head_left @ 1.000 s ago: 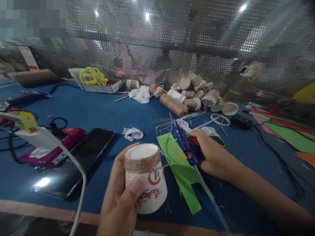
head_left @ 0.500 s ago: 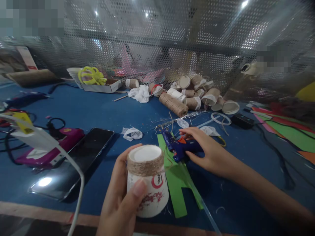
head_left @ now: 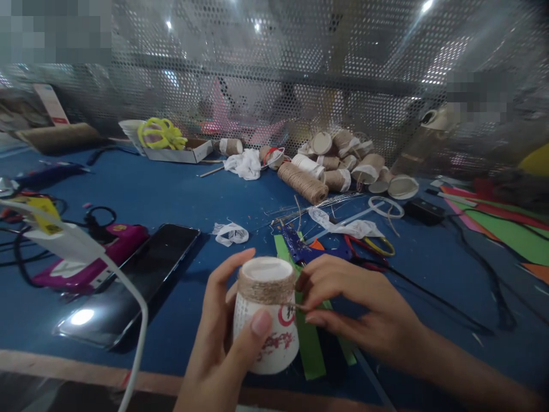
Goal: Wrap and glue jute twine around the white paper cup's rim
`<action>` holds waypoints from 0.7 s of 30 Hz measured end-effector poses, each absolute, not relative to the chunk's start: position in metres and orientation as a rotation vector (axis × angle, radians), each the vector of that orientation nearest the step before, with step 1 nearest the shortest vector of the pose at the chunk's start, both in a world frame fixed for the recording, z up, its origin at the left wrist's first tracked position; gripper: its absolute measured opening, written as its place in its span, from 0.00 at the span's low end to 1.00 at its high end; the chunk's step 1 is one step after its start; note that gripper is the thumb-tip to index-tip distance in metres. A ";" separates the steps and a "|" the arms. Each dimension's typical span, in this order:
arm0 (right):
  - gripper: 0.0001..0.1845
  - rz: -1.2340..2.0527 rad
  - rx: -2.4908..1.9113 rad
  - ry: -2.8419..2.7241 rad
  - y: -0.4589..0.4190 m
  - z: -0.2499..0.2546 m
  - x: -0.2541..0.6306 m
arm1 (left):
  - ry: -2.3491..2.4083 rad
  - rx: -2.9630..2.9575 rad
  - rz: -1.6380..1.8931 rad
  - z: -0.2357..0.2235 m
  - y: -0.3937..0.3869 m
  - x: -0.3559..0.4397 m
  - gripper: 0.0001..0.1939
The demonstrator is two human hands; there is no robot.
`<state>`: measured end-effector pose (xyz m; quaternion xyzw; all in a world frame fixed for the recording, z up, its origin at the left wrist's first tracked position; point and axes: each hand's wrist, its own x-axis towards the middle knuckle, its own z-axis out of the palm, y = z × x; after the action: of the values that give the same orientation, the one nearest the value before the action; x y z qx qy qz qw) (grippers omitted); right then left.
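Note:
My left hand (head_left: 231,326) is wrapped round a white paper cup (head_left: 274,343), held upside down with its narrow end up. Printed red blossoms and dark characters mark its side. Brown twine (head_left: 266,290) is wound in several rows about the cup's upper part. A loose end of that twine runs to the right, pinched between the thumb and fingers of my right hand (head_left: 355,297). Just behind the right hand a blue glue gun (head_left: 300,243) with an orange trigger lies on green paper (head_left: 311,343), partly hidden by the fingers.
A black phone (head_left: 132,280) and a purple power strip (head_left: 107,252) with cables lie at left. Farther back are a twine roll (head_left: 302,182), a pile of twine-wrapped cups (head_left: 369,167) and white scraps (head_left: 231,233). Scissors (head_left: 380,246) and coloured paper (head_left: 506,229) lie at right.
My right hand has left the glue gun, which now lies on the table, and has come to the cup, taking hold of the twine's loose end. The cup has shifted slightly right.

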<state>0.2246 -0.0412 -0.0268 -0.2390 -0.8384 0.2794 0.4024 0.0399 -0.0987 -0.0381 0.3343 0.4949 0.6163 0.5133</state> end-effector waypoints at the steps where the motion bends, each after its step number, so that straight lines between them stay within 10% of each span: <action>1: 0.03 0.716 -0.609 -2.091 -0.042 -0.026 0.225 | 1.194 0.810 1.480 -0.038 -0.099 0.040 0.22; 21: 0.06 0.747 -0.768 -2.019 -0.048 -0.025 0.219 | 1.045 0.632 1.385 -0.037 -0.094 0.031 0.19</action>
<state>0.2189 -0.0476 -0.0254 -0.3058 -0.8036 0.2973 0.4151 0.0306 -0.0945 -0.0367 0.2731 0.4514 0.5982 0.6032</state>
